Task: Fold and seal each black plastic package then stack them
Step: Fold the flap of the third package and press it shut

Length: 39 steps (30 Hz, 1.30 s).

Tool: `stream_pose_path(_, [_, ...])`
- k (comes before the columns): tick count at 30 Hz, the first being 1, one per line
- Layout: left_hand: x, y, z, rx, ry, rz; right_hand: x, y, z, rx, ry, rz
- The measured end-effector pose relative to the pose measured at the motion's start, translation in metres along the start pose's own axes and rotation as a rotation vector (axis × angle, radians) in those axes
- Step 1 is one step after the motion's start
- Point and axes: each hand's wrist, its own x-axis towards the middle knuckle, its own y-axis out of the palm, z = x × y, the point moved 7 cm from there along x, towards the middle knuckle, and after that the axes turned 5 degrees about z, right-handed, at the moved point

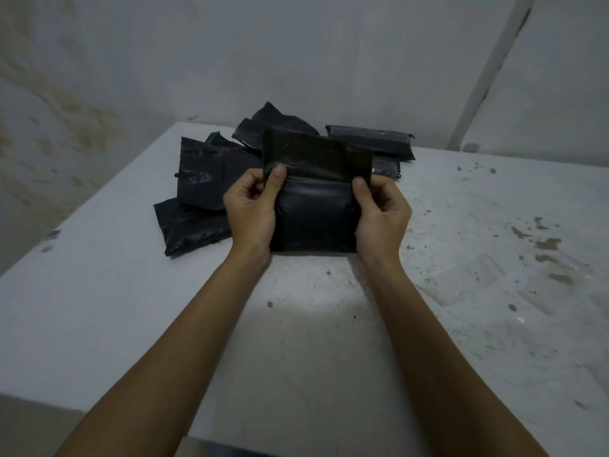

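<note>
The left hand (252, 206) and the right hand (379, 209) each have a grip on one side of a black plastic package (314, 206), held just above the near part of the counter (296, 324). Both grips are clamped on it: the left thumb (276, 179) presses the front at the fold line, the right thumb (361, 189) does the same on the other side, and the remaining fingers wrap behind, out of sight. The flap (318, 155) stands up above the thumbs, not yet folded down.

Judging by the creases and sheen, the film is thin, soft and somewhat slick. The lower body looks plump and padded, so it should be light and give under pressure instead of holding a stiff shape. The flap will likely flop on its own, so holding the two side edges at the fold line, as here, looks the sensible place. Pinching the filled body alone could let the film slide.

Behind to the left lies a loose heap of unsealed packages (204, 183), overlapping one another. Behind to the right are two flat sealed packages (372, 141), one stacked on the other.

No brand, label or writing can be read on any package; the surfaces appear plain black.
</note>
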Motion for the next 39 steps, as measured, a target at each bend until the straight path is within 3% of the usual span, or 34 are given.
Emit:
stream_pose_path(4, [0.006,0.004,0.009,-0.098,-0.132,0.200,0.004,-0.006,-0.010,0.044,0.072,-0.020])
stream_pose_path(7, [0.006,0.004,0.012,0.006,-0.180,0.335,0.007,-0.011,-0.017,0.060,0.122,-0.010])
stream_pose_path(15, [0.013,-0.009,0.011,0.031,-0.193,0.355,0.016,-0.016,-0.026,0.154,0.293,0.274])
stream_pose_path(22, [0.013,-0.010,0.010,-0.009,-0.217,0.432,0.019,-0.022,-0.026,0.145,0.283,0.309])
stream_pose_path(31, [0.009,-0.009,0.006,-0.041,-0.241,0.403,0.019,-0.019,-0.024,0.156,0.246,0.378])
stream_pose_path(39, [0.007,-0.011,-0.001,0.107,-0.135,0.378,0.017,-0.016,-0.023,0.156,0.259,0.385])
